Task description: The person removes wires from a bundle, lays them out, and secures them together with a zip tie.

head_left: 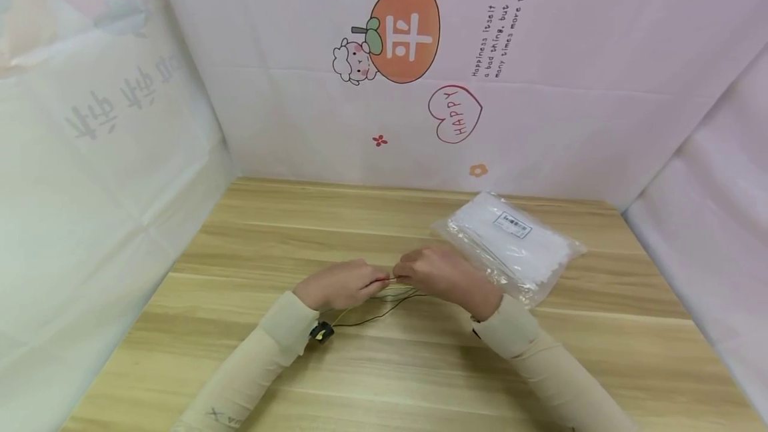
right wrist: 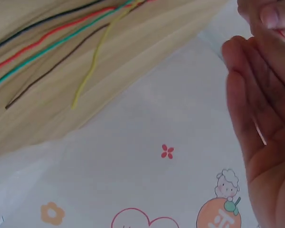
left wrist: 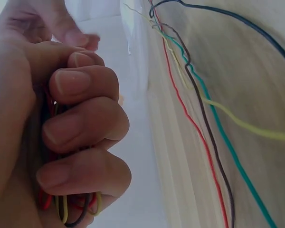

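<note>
Several wires (left wrist: 221, 123) strung sideways, left hand (head_left: 347, 283) gripping them, right hand (head_left: 441, 275) pinching one

Wood-grain tabletop (head_left: 372, 385), pale streaks — clear plastic packet (head_left: 504, 252), white contents (head_left: 543, 255), lies toward far right, barcode label (head_left: 513, 225) up.

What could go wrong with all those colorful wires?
The yellow wire crosses the brown wire, so they might tangle together. Some wire loops poke out of the left hand, so they could slip loose or catch on something.
</note>
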`<state>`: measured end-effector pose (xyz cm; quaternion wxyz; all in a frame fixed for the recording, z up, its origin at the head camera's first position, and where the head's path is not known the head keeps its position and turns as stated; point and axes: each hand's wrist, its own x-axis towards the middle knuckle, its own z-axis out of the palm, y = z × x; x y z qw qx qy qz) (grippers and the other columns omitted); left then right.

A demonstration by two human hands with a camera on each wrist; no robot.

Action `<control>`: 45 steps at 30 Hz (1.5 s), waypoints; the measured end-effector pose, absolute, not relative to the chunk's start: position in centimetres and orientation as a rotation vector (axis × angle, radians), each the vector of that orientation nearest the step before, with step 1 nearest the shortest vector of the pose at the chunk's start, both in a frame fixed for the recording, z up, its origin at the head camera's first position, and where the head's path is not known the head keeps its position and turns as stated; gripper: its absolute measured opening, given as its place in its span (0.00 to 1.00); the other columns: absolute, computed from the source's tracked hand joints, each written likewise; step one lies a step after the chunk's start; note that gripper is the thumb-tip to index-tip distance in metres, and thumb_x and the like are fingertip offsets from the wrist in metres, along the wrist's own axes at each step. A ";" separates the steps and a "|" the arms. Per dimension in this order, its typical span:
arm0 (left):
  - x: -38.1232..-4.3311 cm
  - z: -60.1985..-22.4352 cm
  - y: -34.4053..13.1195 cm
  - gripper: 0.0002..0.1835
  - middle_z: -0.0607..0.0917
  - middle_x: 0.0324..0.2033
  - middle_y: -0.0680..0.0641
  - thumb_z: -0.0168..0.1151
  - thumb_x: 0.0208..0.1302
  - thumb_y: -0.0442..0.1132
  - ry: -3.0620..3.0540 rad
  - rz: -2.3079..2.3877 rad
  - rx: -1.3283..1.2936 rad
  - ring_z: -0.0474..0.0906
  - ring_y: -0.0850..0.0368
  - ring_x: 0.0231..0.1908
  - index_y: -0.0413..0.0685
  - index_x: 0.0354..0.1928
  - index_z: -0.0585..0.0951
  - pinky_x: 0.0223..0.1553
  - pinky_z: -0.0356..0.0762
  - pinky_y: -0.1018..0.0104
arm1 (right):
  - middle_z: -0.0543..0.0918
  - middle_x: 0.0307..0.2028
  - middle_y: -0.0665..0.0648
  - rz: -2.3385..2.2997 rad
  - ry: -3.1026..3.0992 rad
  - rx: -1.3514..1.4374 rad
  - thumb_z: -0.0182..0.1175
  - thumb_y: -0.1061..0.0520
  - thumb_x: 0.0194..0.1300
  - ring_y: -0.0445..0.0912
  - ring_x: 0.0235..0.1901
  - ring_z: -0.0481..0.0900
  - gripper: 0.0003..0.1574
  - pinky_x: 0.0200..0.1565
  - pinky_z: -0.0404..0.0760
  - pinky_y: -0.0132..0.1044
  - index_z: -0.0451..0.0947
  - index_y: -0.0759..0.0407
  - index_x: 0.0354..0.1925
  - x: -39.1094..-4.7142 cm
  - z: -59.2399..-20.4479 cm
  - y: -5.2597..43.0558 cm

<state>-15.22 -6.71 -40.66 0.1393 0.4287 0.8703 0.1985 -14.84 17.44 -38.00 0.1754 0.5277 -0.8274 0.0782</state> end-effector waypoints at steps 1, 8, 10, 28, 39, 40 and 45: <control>-15.2 -40.6 -6.7 0.20 0.66 0.22 0.61 0.43 0.87 0.44 2.511 0.581 1.239 0.62 0.69 0.22 0.44 0.40 0.81 0.30 0.67 0.72 | 0.81 0.22 0.45 0.211 -2.311 1.494 0.76 0.55 0.63 0.35 0.21 0.75 0.09 0.28 0.77 0.26 0.85 0.52 0.31 -14.8 -38.1 17.4; -15.4 -40.1 -7.4 0.20 0.71 0.25 0.59 0.43 0.87 0.45 2.511 0.624 1.222 0.68 0.66 0.28 0.44 0.44 0.83 0.39 0.74 0.65 | 0.86 0.23 0.45 0.226 -2.240 1.454 0.71 0.71 0.55 0.36 0.18 0.76 0.18 0.22 0.71 0.25 0.76 0.52 0.26 -15.1 -38.5 18.1; -15.5 -39.9 -7.9 0.20 0.71 0.27 0.58 0.42 0.87 0.45 2.519 0.645 1.220 0.68 0.66 0.30 0.43 0.44 0.82 0.42 0.74 0.63 | 0.87 0.25 0.45 0.228 -2.239 1.418 0.67 0.74 0.51 0.36 0.18 0.75 0.19 0.21 0.69 0.26 0.74 0.52 0.26 -15.3 -38.6 18.7; -15.6 -39.2 -10.6 0.20 0.62 0.22 0.59 0.42 0.87 0.46 2.497 0.820 1.223 0.57 0.68 0.24 0.54 0.29 0.68 0.31 0.61 0.72 | 0.83 0.20 0.43 0.346 -2.216 1.265 0.70 0.69 0.58 0.32 0.18 0.65 0.16 0.21 0.75 0.32 0.78 0.50 0.25 -16.1 -38.5 22.5; -15.4 -39.6 -10.7 0.23 0.60 0.19 0.62 0.45 0.85 0.51 2.602 0.786 1.153 0.55 0.68 0.21 0.61 0.23 0.66 0.28 0.58 0.71 | 0.70 0.16 0.43 0.300 -2.299 1.307 0.70 0.59 0.66 0.33 0.19 0.55 0.16 0.20 0.61 0.28 0.73 0.50 0.26 -15.7 -38.5 22.2; -15.5 -39.7 -10.7 0.22 0.60 0.19 0.62 0.45 0.84 0.49 2.604 0.783 1.165 0.55 0.69 0.21 0.61 0.24 0.66 0.28 0.58 0.72 | 0.71 0.16 0.43 0.299 -2.310 1.303 0.70 0.59 0.66 0.34 0.19 0.56 0.16 0.20 0.61 0.28 0.74 0.50 0.26 -15.6 -38.5 22.2; -15.6 -40.0 -10.8 0.16 0.62 0.20 0.62 0.46 0.82 0.42 2.603 0.756 1.249 0.55 0.70 0.21 0.57 0.29 0.69 0.26 0.56 0.73 | 0.76 0.16 0.43 0.285 -2.345 1.291 0.68 0.59 0.68 0.34 0.18 0.57 0.14 0.20 0.62 0.28 0.76 0.51 0.27 -15.4 -38.5 22.4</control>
